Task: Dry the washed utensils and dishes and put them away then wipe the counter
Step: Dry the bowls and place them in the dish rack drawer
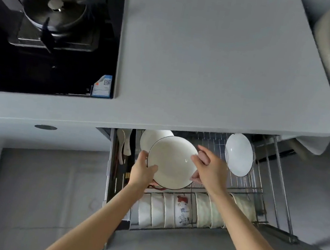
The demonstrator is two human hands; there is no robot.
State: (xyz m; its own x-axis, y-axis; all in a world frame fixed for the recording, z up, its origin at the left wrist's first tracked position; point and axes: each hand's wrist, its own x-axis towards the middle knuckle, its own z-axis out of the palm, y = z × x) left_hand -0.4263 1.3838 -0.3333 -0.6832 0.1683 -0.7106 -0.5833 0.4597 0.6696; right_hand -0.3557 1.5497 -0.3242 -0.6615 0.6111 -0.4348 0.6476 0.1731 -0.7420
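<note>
Up-left of the left hand, a glossy black gas hob is sitting in a matte grey counter. That hand is gripping the left rim of a round, smooth white plate with a thin dark edge, over an open wire-rack drawer. The right hand is pinching a pinkish cloth against the plate's right rim. Right of it, a second white plate is standing on edge. Below both wrists, white bowls are standing in a row.
</note>
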